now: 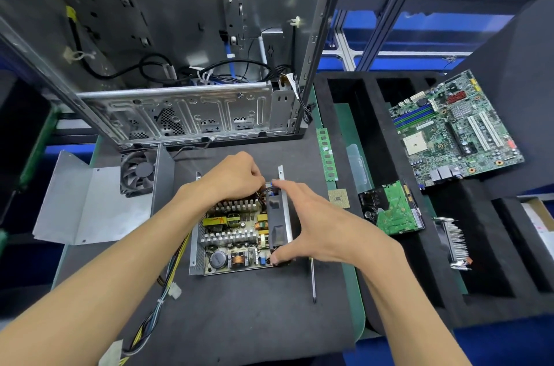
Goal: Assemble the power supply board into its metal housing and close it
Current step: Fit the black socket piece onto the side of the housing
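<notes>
The power supply board (233, 233) sits inside its open metal housing (195, 248) in the middle of the dark mat (239, 320), with the top uncovered so the coils and heat sinks are seen. The left hand (230, 178) is over the far part of the board, its fingers curled down among the wires at the far right corner; what exactly they pinch I cannot tell. The right hand (308, 221) is spread wide along the right wall of the housing: the fingertips touch the far end and the thumb presses at the near corner, so it grips the black part on this side. A bundle of coloured cables (168, 284) leaves the housing at its left near edge and runs to the near left corner of the mat. The bent metal cover (90, 200) lies well apart on the left, with a fan (139, 172) just beside it. A screwdriver (312, 278) lies near the right edge of the housing, parallel to it. In front of the housing, the near part of the mat is free. Behind stands the computer case (180, 113), close to the far edge. On the right, near the mat border, lie a memory stick (326, 152) and a processor chip (339, 198); further right, in the foam tray (419, 290), are a hard drive (392, 209) and a motherboard (455, 128).
</notes>
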### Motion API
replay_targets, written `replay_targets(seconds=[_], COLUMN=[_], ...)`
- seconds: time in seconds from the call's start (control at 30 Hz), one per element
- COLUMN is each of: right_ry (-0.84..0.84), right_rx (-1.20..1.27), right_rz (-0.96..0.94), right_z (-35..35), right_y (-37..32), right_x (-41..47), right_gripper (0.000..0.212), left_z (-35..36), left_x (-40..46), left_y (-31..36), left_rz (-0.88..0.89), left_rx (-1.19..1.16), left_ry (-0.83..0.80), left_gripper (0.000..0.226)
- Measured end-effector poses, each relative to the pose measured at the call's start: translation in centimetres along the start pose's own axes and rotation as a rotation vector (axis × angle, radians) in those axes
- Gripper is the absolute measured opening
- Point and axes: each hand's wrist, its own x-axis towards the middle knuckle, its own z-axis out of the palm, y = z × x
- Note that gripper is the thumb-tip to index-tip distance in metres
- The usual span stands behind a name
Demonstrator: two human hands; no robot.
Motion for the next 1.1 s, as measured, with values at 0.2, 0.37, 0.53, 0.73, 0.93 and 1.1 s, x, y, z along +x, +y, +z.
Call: replay_targets(seconds=[0.2,0.37,0.53,0.73,0.93,1.1], right_ry=[0.010,0.022,-0.030,-0.019,-0.006,0.054], right_rx=[-0.174,-0.233,-0.276,-0.384,-0.393,-0.361], right_rz=[-0.015,-0.006,0.046,0.054,0.067,0.042], right_z=[-0.7,-0.2,0.0,-0.4,-1.3,-2.0], right_y=[-1.1,-1.2,-1.8,-2.4,-3.8,-4.7], right_x=[0.0,-0.2,0.6,1.0,0.9,0.7], right_gripper=[0.102,0.099,0.108,0.088,0.083,0.083], left_z=[-0.1,0.1,0.3,0.3,0.2,0.0], left_x=[-0.4,-0.3,0.1,0.1,0.0,0.0], left_y=[0.1,-0.2,-0.4,-0.6,-0.5,-0.3], left_rz=[0.019,0.038,0.061,0.048,0.017,0.001], left_rx=[0.013,-0.016,-0.003,-0.022,-0.072,-0.050], left_ry=[-0.010,0.002,0.015,0.020,0.004,-0.026], left_gripper=[0.039,0.044,0.044,0.037,0.028,0.024])
